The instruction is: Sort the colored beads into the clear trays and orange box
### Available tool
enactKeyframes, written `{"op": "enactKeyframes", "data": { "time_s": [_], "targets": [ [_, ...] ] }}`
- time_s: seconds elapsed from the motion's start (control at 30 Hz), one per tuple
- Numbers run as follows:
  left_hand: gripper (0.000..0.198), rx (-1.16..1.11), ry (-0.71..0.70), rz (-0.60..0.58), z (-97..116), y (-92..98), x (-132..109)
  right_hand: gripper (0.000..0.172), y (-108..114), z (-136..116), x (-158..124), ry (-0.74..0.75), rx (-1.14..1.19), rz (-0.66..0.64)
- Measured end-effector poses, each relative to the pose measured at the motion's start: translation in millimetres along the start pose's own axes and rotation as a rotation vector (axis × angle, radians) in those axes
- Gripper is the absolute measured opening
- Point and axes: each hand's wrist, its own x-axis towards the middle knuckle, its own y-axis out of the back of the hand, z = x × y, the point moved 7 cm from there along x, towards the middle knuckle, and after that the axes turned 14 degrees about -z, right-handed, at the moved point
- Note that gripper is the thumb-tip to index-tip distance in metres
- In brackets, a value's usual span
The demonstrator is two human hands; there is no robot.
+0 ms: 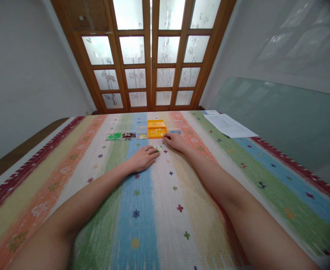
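My left hand [144, 158] lies flat on the striped cloth, fingers stretched toward a few tiny green and white pieces [159, 149]. My right hand [175, 141] is at the front right corner of an orange tray [156, 137], thumb and fingertips drawn together in a pinch. Whatever is between them is too small to make out. Small whitish pieces [157, 131] lie in the tray, whose orange lid [155, 123] stands open behind it. A clear divided box beside it holds green pieces [114, 135], dark red pieces [129, 135], yellow and white pieces [142, 136], and blue pieces [175, 132].
The striped cloth [137, 232] covers the table. White paper sheets [228, 125] lie at the back right. A pale glass panel [280, 123] stands along the right side, a wall [27, 75] is on the left, and wooden doors [150, 101] are behind the table.
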Motion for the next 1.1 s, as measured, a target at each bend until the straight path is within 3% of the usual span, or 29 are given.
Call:
{"op": "enactKeyframes", "data": {
  "time_s": [0.27, 0.4, 0.57, 0.8, 1.1],
  "targets": [
    [0.048, 0.073, 0.017, 0.041, 3, 7.6, -4, 0.02, -2, 0, -1, 0.011, 0.017, -0.002],
    [0.045, 0.119, 0.074, 0.098, -9, 13.6, -9, 0.021, -1, 0, -2, 0.02, 0.018, -0.002],
    [0.047, 0.138, 0.196, 0.203, -53, 24.1, -26, 0.021, -1, 2, -4, 0.027, 0.008, -0.003],
    [0.046, 0.079, 0.429, 0.375, -132, 39.3, -79, 0.022, -3, 6, -2, 0.034, -0.002, -0.002],
    [0.048, 0.065, 0.721, 0.366, -180, 20.1, -112, 0.022, -4, 7, -2, 0.034, -0.007, 0.002]
  ]
}}
